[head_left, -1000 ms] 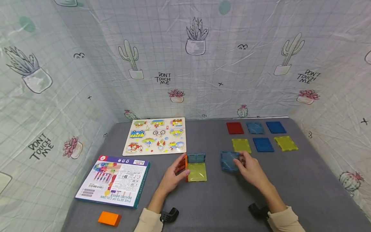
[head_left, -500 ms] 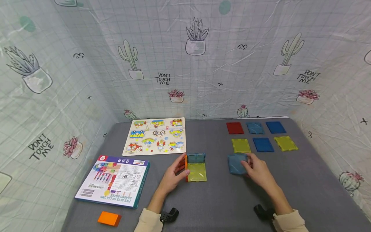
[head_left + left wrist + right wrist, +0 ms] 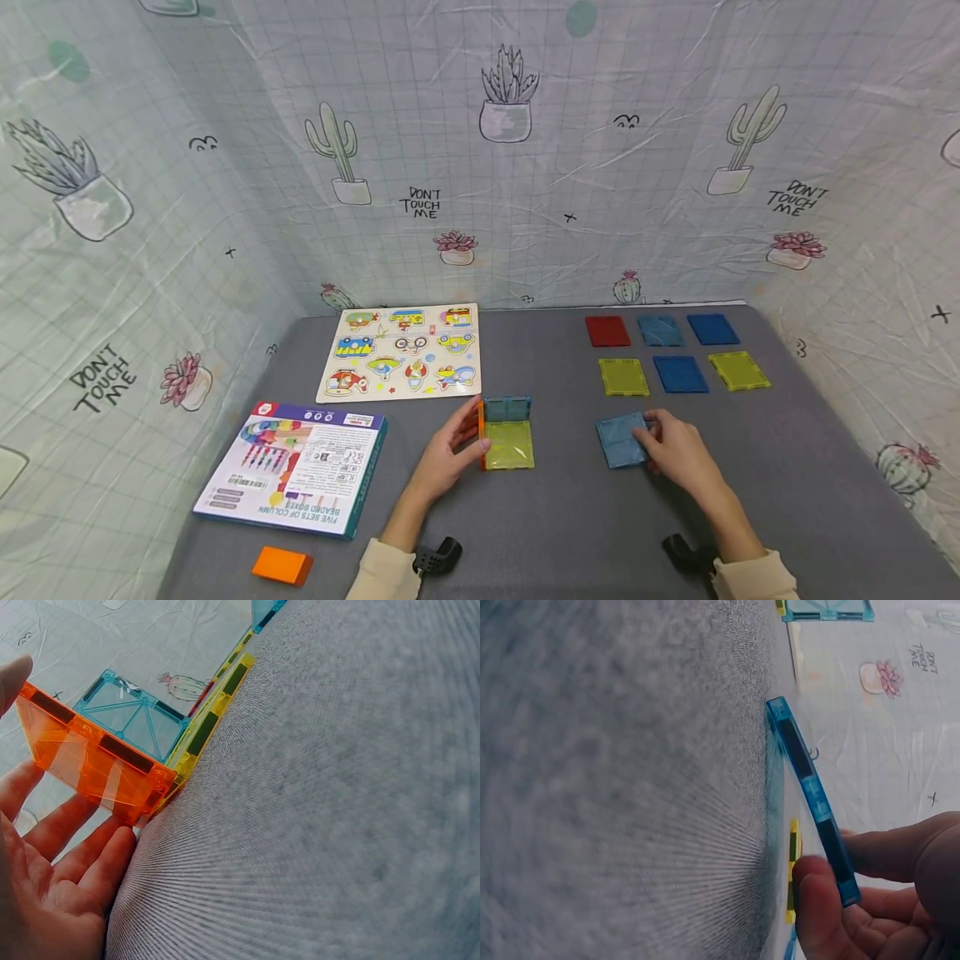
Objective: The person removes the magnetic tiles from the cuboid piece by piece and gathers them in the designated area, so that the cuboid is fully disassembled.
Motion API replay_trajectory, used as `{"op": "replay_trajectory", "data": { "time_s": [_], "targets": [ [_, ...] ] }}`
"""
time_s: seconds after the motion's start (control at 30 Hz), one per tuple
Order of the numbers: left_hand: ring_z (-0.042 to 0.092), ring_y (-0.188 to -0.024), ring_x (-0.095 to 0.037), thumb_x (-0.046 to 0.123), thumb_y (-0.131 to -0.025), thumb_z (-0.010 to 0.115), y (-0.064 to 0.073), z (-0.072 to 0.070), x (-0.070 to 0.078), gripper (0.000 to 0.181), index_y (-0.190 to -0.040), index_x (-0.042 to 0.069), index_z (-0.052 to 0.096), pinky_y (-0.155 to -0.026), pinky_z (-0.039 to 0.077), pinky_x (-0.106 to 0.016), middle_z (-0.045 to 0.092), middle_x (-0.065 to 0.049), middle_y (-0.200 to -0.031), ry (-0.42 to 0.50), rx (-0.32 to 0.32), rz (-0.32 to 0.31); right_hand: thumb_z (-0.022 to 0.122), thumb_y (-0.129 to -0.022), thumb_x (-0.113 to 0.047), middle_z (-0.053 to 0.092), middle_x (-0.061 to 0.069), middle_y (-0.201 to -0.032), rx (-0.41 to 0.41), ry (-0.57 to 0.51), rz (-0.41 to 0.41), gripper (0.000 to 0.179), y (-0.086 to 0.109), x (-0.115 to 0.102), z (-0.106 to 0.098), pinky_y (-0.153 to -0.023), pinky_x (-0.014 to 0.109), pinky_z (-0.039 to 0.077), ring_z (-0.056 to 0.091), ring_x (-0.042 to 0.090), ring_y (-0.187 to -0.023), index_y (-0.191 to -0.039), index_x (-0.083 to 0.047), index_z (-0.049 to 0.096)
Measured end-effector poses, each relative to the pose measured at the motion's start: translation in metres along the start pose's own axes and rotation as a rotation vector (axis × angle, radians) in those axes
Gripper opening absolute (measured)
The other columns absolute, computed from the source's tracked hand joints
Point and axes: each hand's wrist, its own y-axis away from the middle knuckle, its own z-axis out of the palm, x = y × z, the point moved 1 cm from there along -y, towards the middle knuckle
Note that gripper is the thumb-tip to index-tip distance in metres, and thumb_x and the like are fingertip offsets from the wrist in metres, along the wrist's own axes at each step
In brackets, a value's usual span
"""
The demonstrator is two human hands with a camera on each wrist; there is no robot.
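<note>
In the head view my right hand [image 3: 678,450] pinches a translucent light-blue square magnetic tile [image 3: 620,440] by its right edge. The right wrist view shows this blue tile [image 3: 810,791] tilted, thumb and fingers on opposite faces, its far edge low near the table. My left hand [image 3: 442,454] holds an upright orange magnetic tile [image 3: 94,754], with fingers along its outer face. That tile stands at the left edge of a flat yellow-green tile [image 3: 510,446]. Another light-blue tile [image 3: 507,408] stands upright along the yellow-green tile's back edge.
At the back right lie a red tile [image 3: 608,332], blue tiles [image 3: 681,374] and yellow-green tiles [image 3: 624,377] in two rows. A wooden vehicle puzzle board [image 3: 401,354], a bead-toy box [image 3: 292,468] and an orange block [image 3: 282,566] occupy the left side of the grey table [image 3: 555,533].
My right hand has moved rightward and nearer to me, carrying the light-blue tile away from the assembled tiles and turning it slightly. The left hand and the assembled tiles have stayed put.
</note>
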Motion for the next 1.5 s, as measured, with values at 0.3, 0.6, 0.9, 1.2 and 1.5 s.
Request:
{"op": "replay_trajectory", "data": {
  "time_s": [0.3,0.6,0.9,1.2,1.5],
  "targets": [
    [0.048,-0.139,-0.03,0.015,-0.097,0.063,0.001,0.001,-0.002,0.065,-0.156,0.018,0.036,-0.116,0.039,-0.052,0.048,-0.01,-0.153,0.006,0.007,0.004,0.062,-0.098,-0.019,0.067,0.015,-0.087,0.036,0.138,0.008,0.044,-0.002,0.001,0.002,-0.07,0.046,0.056,0.061,0.023,-0.076,-0.125,0.015,0.055],
    [0.048,-0.139,-0.029,0.013,-0.097,0.064,0.001,0.001,0.0,0.066,-0.157,0.018,0.035,-0.116,0.04,-0.051,0.049,-0.009,-0.153,0.016,0.003,0.004,0.06,-0.099,-0.019,0.063,0.037,-0.118,0.05,0.196,0.062,0.044,-0.002,0.002,0.001,-0.085,0.061,0.054,0.063,0.05,-0.106,-0.122,0.018,0.055],
    [0.045,-0.14,-0.038,0.009,-0.097,0.062,0.001,0.001,0.004,0.069,-0.158,0.009,0.03,-0.115,0.036,-0.059,0.044,-0.019,-0.155,0.01,-0.006,-0.009,0.061,-0.098,-0.016,0.064,0.036,-0.103,0.056,0.234,0.077,0.037,-0.004,0.004,-0.003,-0.076,0.059,0.054,0.065,0.047,-0.091,-0.112,0.019,0.059],
    [0.047,-0.138,-0.039,0.01,-0.097,0.063,0.006,-0.001,0.036,0.067,-0.156,0.003,0.033,-0.114,0.037,-0.06,0.046,-0.022,-0.153,0.019,-0.017,-0.011,0.059,-0.099,-0.016,0.06,0.022,-0.082,0.065,0.222,0.105,0.028,-0.01,0.009,-0.005,-0.061,0.046,0.048,0.056,0.029,-0.07,-0.094,0.012,0.059],
    [0.046,-0.139,-0.037,0.011,-0.097,0.063,0.005,-0.001,0.036,0.067,-0.156,0.004,0.033,-0.115,0.037,-0.059,0.045,-0.02,-0.154,0.027,-0.021,-0.033,0.061,-0.099,-0.021,0.055,0.015,-0.077,0.049,0.233,0.157,0.03,-0.01,0.008,-0.007,-0.057,0.038,0.045,0.053,0.026,-0.067,-0.092,0.007,0.058]
  ]
}}
